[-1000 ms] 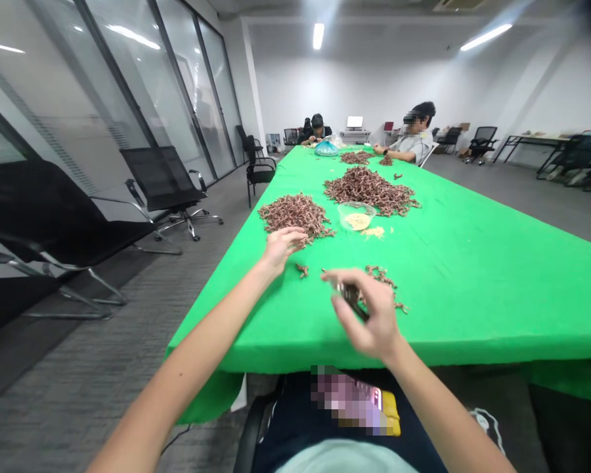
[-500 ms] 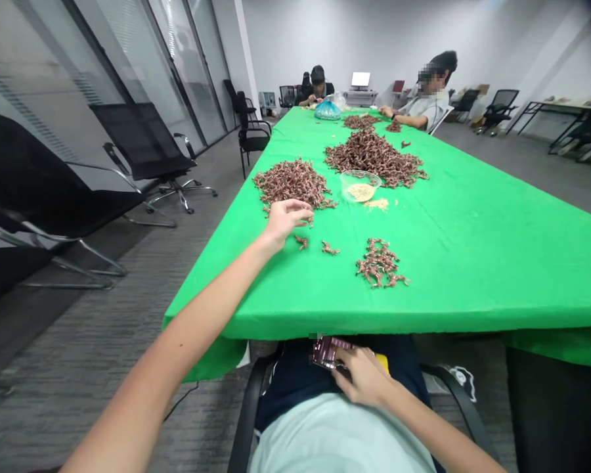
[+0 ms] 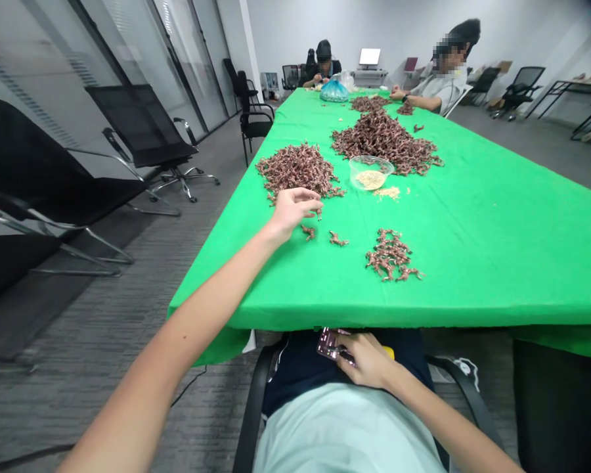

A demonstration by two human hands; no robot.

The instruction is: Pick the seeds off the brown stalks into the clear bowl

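My left hand (image 3: 297, 211) is at the near edge of a pile of small brown figures (image 3: 299, 169) on the green tablecloth, its fingertips pinched on one small brown figure (image 3: 319, 214). Two loose figures (image 3: 338, 238) lie just right of and below that hand. A small group of figures (image 3: 390, 255) is spread farther right. My right hand (image 3: 368, 359) rests in my lap below the table edge, its fingers closed on a shiny pinkish phone-like object (image 3: 328, 343). Something yellow (image 3: 389, 353) shows beside that hand.
Behind lie a larger brown pile (image 3: 387, 141), a clear bowl of pale grains (image 3: 371, 179), spilled grains (image 3: 388, 192) and a blue bag (image 3: 333, 90). People sit at the table's far end and right side. Black chairs (image 3: 140, 125) stand at left.
The camera view has shifted slightly, so the table's contents appear higher and more to the right. Both hands keep nearly the same places and grips.
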